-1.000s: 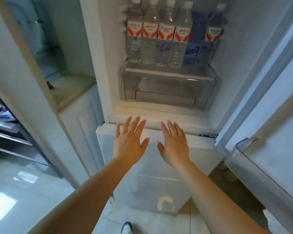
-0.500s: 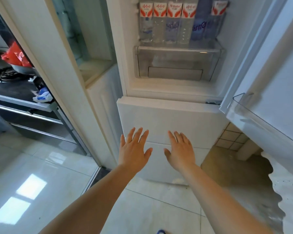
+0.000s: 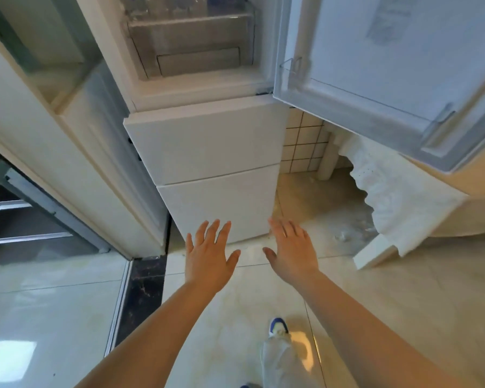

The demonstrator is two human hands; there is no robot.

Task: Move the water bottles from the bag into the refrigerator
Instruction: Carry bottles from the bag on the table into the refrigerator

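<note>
The white refrigerator stands straight ahead with its upper door swung open to the right. Only the clear crisper drawer and the blurred bottoms of the water bottles show at the top edge. My left hand and my right hand are stretched out side by side, palms down, fingers spread, holding nothing, in front of the closed lower door. No bag is in view.
A white cabinet flanks the refrigerator on the left, with dark metal shelving beyond it. White lace-edged furniture stands under the open door at right. My shoe and trouser leg are on the glossy tile floor.
The view has tilted down and back from the refrigerator; the bottles have slid to the top edge. Both hands stay spread and empty, now lower against the bottom door and floor.
</note>
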